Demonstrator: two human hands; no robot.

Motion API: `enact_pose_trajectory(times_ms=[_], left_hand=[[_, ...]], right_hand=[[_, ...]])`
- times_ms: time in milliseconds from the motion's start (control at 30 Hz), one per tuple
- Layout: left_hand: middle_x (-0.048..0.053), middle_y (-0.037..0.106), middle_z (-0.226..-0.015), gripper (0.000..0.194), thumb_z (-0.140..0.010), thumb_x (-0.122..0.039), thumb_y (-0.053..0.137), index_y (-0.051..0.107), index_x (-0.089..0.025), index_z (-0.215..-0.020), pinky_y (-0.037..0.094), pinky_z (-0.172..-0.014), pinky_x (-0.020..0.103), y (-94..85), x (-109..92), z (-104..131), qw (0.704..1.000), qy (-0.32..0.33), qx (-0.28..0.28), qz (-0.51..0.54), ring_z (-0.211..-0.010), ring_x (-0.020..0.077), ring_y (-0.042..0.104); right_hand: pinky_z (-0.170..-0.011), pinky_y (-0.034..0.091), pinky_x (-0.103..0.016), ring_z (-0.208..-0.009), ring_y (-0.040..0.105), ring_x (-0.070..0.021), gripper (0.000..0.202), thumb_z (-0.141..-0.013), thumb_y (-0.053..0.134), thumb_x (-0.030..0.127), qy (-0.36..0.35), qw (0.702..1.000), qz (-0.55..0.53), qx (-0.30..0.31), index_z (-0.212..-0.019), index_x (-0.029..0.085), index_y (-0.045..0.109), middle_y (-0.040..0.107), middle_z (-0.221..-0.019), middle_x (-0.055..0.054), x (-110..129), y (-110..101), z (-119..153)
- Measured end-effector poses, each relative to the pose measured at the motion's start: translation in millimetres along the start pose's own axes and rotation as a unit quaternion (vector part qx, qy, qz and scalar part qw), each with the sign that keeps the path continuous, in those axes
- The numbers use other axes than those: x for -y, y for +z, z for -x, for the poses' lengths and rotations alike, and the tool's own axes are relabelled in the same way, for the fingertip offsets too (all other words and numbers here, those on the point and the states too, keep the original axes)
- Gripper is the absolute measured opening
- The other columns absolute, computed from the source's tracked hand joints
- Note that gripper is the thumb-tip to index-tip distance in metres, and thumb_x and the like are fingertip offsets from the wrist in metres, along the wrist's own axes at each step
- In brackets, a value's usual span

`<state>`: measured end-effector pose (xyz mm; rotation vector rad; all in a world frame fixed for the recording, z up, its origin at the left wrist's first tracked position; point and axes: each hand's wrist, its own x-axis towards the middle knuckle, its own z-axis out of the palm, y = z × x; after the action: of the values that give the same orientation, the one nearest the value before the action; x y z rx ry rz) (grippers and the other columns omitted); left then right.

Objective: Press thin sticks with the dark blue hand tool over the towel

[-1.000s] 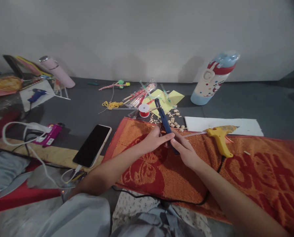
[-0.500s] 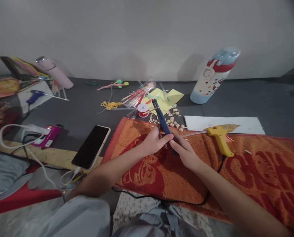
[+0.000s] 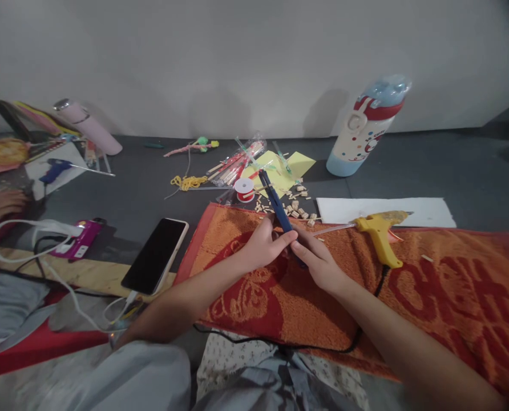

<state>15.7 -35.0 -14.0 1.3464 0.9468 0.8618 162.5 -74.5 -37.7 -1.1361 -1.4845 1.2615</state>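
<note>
Both my hands grip a long dark blue hand tool (image 3: 280, 212) above the orange towel (image 3: 323, 319). Its narrow black end points away from me; its exact kind is unclear. A thin wooden stick (image 3: 258, 189) crosses near that end, and I cannot tell whether it touches. My left hand (image 3: 263, 245) is closed around the middle of the tool, thumb on top. My right hand (image 3: 318, 264) is closed on its near end, fingertips meeting the left thumb. Small cut wooden pieces (image 3: 299, 212) lie just beyond, beside a red-and-white spool (image 3: 244, 189).
A yellow glue gun (image 3: 380, 237) rests on the towel and a white board (image 3: 425, 211). A patterned bottle (image 3: 363, 134) stands behind. Left are a phone (image 3: 156, 257), a purple power adapter (image 3: 79, 240) and another person's hand (image 3: 1, 205). Yellow paper (image 3: 301, 164) and packaged sticks (image 3: 237, 165) lie ahead.
The camera view has shifted slightly, so most table items appear a little further left. Both hands keep the same hold on the blue tool, with hardly any movement.
</note>
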Motion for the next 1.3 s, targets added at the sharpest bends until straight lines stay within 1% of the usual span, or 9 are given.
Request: enact_pose_trajectory(times_ms=[167, 267, 500, 600, 700, 833, 967, 1133, 1300], left_hand=[[-0.001, 0.053, -0.074, 0.052, -0.070, -0.058, 0.071, 0.044, -0.018, -0.091, 0.046, -0.055, 0.027, -0.8, 3.8, -3.1, 0.999, -0.036, 0.018, 0.027, -0.062, 0.0125, 0.053], [-0.003, 0.051, -0.068, 0.053, -0.071, -0.061, 0.069, 0.042, -0.019, -0.090, 0.044, -0.049, 0.026, -0.6, 5.1, -4.4, 0.997, -0.049, 0.039, 0.047, -0.054, 0.0109, 0.051], [-0.002, 0.056, -0.068, 0.048, -0.080, -0.062, 0.058, 0.042, -0.019, -0.093, 0.048, -0.055, 0.027, -7.2, 3.6, -4.1, 0.996, -0.037, 0.082, 0.024, -0.055, 0.0122, 0.056], [0.003, 0.059, -0.075, 0.036, -0.092, -0.053, 0.044, 0.049, -0.017, -0.086, 0.044, -0.059, 0.027, -16.7, -4.2, -1.1, 0.986, 0.031, -0.002, -0.162, -0.062, 0.0127, 0.056], [0.003, 0.059, -0.075, 0.026, -0.094, -0.039, 0.044, 0.055, -0.018, -0.083, 0.039, -0.063, 0.027, -27.1, -14.5, 0.9, 0.927, 0.137, -0.086, -0.338, -0.067, 0.0136, 0.053], [0.004, 0.061, -0.083, 0.009, -0.090, -0.023, 0.048, 0.056, -0.019, -0.087, 0.043, -0.072, 0.030, -39.1, -22.3, -2.3, 0.871, 0.250, -0.182, -0.383, -0.076, 0.0153, 0.055], [0.007, 0.060, -0.094, 0.011, -0.084, -0.021, 0.055, 0.054, -0.020, -0.095, 0.045, -0.079, 0.032, -53.3, -19.0, -12.3, 0.841, 0.293, -0.247, -0.383, -0.085, 0.0167, 0.056], [0.009, 0.065, -0.104, 0.021, -0.084, -0.025, 0.055, 0.059, -0.017, -0.103, 0.045, -0.077, 0.029, -70.1, -14.6, -25.1, 0.883, 0.218, -0.241, -0.339, -0.091, 0.0171, 0.058], [0.005, 0.070, -0.081, 0.023, -0.087, -0.033, 0.051, 0.065, -0.016, -0.079, 0.044, -0.073, 0.028, -72.2, -20.8, -25.8, 0.922, 0.136, -0.162, -0.323, -0.078, 0.0173, 0.060]], right_hand=[[-0.086, 0.050, -0.042, -0.087, 0.063, -0.0268, 0.065, -0.083, 0.048, 0.070, 0.021, 1.000, -0.015, -0.011, -0.124, 0.021, 0.061, 0.070, -0.090, -0.006, -3.0, 1.7, -2.3], [-0.075, 0.050, -0.039, -0.077, 0.060, -0.0248, 0.062, -0.083, 0.050, 0.070, 0.031, 0.999, -0.028, -0.016, -0.116, 0.020, 0.065, 0.068, -0.081, -0.005, -2.3, 2.1, -3.5], [-0.068, 0.050, -0.035, -0.072, 0.060, -0.0215, 0.057, -0.084, 0.052, 0.067, 0.025, 0.998, -0.057, -0.003, -0.116, 0.022, 0.065, 0.067, -0.080, -0.004, 3.9, -2.1, -3.5], [-0.075, 0.053, -0.037, -0.076, 0.063, -0.0220, 0.058, -0.084, 0.053, 0.065, 0.033, 0.998, -0.049, -0.014, -0.122, 0.021, 0.062, 0.070, -0.089, -0.005, 3.5, -6.5, -2.0], [-0.086, 0.052, -0.042, -0.087, 0.065, -0.0249, 0.063, -0.083, 0.054, 0.065, 0.050, 0.998, -0.028, -0.029, -0.128, 0.021, 0.057, 0.071, -0.104, -0.008, 0.6, -10.4, -0.3], [-0.109, 0.037, -0.049, -0.124, 0.054, -0.0309, 0.064, -0.083, 0.057, 0.062, 0.030, 0.998, 0.018, -0.049, -0.133, 0.022, 0.055, 0.060, -0.136, -0.011, -3.5, -12.8, 1.9], [-0.115, 0.031, -0.049, -0.134, 0.046, -0.0304, 0.062, -0.087, 0.056, 0.057, -0.010, 0.998, 0.059, -0.015, -0.140, 0.024, 0.049, 0.053, -0.145, -0.009, -5.6, -13.9, 4.9], [-0.115, 0.030, -0.051, -0.137, 0.044, -0.0324, 0.067, -0.088, 0.056, 0.056, -0.019, 0.995, 0.094, -0.001, -0.144, 0.021, 0.044, 0.048, -0.149, -0.012, -5.3, -15.5, 7.3], [-0.113, 0.034, -0.050, -0.134, 0.046, -0.0321, 0.065, -0.088, 0.055, 0.054, -0.047, 0.992, 0.114, 0.001, -0.143, 0.021, 0.044, 0.050, -0.146, -0.012, -0.8, -16.7, 6.7]])
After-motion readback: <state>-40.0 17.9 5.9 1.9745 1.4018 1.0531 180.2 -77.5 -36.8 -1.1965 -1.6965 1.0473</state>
